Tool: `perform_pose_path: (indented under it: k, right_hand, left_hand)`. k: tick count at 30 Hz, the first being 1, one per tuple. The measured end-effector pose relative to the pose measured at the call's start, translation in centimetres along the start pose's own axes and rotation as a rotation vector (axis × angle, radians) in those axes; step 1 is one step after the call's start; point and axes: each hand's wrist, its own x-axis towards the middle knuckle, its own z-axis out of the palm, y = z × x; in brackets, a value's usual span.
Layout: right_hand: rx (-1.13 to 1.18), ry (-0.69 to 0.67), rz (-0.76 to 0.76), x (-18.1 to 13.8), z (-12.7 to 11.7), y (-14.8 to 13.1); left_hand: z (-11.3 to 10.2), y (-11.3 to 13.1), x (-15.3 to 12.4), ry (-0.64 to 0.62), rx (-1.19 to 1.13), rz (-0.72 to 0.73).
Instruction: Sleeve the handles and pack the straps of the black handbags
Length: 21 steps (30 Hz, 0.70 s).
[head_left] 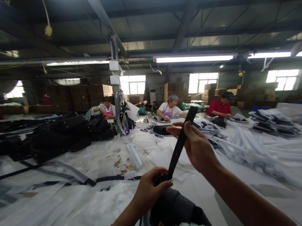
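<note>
A black strap (pixel 178 147) runs up and to the right between my two hands. My left hand (pixel 149 188) grips its lower end, close to a small metal fitting. My right hand (pixel 197 144) pinches the strap higher up, fingers wrapped around it, with the free tip poking out above. Just below my left hand sits a black bag (pixel 172 210) partly wrapped in clear plastic, near the table's front edge.
White paper and plastic sleeves cover the long table (pixel 296 186). A heap of black bags (pixel 64 134) lies at the left, loose black straps (pixel 64 174) in front of it. Three seated people (pixel 170 110) work at the far side. A pillar (pixel 118 95) stands mid-table.
</note>
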Motion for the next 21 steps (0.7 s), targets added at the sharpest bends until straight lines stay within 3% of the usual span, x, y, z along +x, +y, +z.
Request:
perform_pose_path:
  k: [3,5,7,11,13,17,21]
  right_hand:
    - [0.350,0.219,0.080,2.0,-2.0,-1.5]
    - [0.450,0.334,0.126,1.9,-3.6,-0.9]
    - [0.445,0.345,0.198,0.3,-4.9,0.5]
    - [0.114,0.040,0.481,-4.6,-6.0,4.1]
    - [-0.074,-0.069,0.553,-6.3,-6.2,5.5]
    - [-0.299,-0.139,0.464,-7.3,-6.7,6.8]
    - [-0.592,-0.059,0.242,-7.1,-6.8,6.8]
  left_hand:
    - [-0.1,0.3,0.0,0.051,0.079,-0.017]
    - [0.1,0.2,0.1,0.044,0.134,-0.007]
    - [0.5,-0.1,0.1,0.033,0.180,0.004]
    - [1.4,-0.6,-0.1,0.044,0.230,0.023]
    - [1.8,-0.6,-0.2,0.026,0.240,0.054]
    - [1.9,-0.5,-0.5,-0.014,0.240,0.046]
    - [1.5,-0.4,-0.4,-0.030,0.230,-0.023]
